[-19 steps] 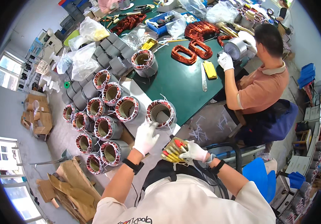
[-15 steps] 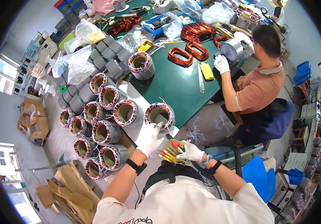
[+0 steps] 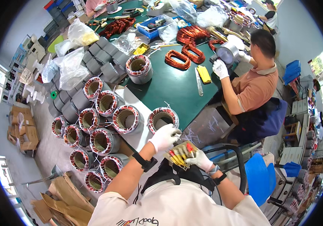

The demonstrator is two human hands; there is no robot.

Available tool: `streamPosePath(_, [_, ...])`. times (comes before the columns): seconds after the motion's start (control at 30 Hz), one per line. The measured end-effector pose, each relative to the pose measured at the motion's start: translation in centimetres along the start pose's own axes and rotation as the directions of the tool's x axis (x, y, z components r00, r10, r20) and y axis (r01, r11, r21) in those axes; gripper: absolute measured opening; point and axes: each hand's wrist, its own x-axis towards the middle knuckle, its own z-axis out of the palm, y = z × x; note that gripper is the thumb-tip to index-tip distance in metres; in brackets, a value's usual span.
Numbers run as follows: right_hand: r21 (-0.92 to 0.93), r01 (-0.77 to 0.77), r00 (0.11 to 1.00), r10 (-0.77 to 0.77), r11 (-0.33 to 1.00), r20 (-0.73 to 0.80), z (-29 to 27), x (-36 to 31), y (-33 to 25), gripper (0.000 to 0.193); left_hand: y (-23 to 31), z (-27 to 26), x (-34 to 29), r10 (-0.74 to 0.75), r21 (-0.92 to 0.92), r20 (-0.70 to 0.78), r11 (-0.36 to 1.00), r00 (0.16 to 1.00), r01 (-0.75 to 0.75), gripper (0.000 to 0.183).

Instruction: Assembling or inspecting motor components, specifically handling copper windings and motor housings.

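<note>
My white-gloved left hand (image 3: 165, 138) is just below the near rim of a motor stator (image 3: 163, 117) standing at the table's corner. Its fingers are curled together in a pinch; what they hold, if anything, is too small to make out. My gloved right hand (image 3: 201, 161) grips the right edge of a flat tan board (image 3: 168, 153) in front of my waist. Several yellow and red sleeved pieces lie side by side across that board, red ends upward. Red-and-white laced windings ring the stator's mouth, with thin white ends sticking up from it.
Several similar stators (image 3: 103, 141) stand clustered at the left. Another stator (image 3: 139, 69) is on the green table (image 3: 169, 92), near copper coils (image 3: 178, 60) and a yellow bundle (image 3: 204, 74). A seated co-worker (image 3: 255, 84) handles a grey cylinder at right. A curved black bar (image 3: 241, 167) rises beside me.
My left hand has drawn its fingers together and shifted right, closer to the board. My right hand has moved slightly right with the board, now turned more face-up. The whole view has shifted slightly.
</note>
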Motion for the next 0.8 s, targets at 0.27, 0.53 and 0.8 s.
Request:
streamPosePath(0.27, [-0.090, -0.146, 0.971, 0.125, 0.985, -0.206, -0.8, -4.4, -3.3, 0.049, 0.7, 0.7, -0.5, -0.064, 0.040, -0.189, 0.997, 0.980, 0.073, 0.017])
streamPosePath(0.53, [0.026, -0.069, 0.958, 0.073, 0.997, -0.277, -0.8, -6.1, -3.3, 0.046, 0.7, 1.4, -1.7, -0.181, -0.335, -0.370, 0.941, 0.911, 0.051, 0.017])
streamPosePath(0.8, [0.058, -0.132, 0.961, 0.142, 0.990, -0.237, -1.2, -6.8, -4.2, 0.045, -0.2, -1.9, -2.7, -0.278, -0.305, -0.372, 0.938, 0.885, 0.167, 0.015])
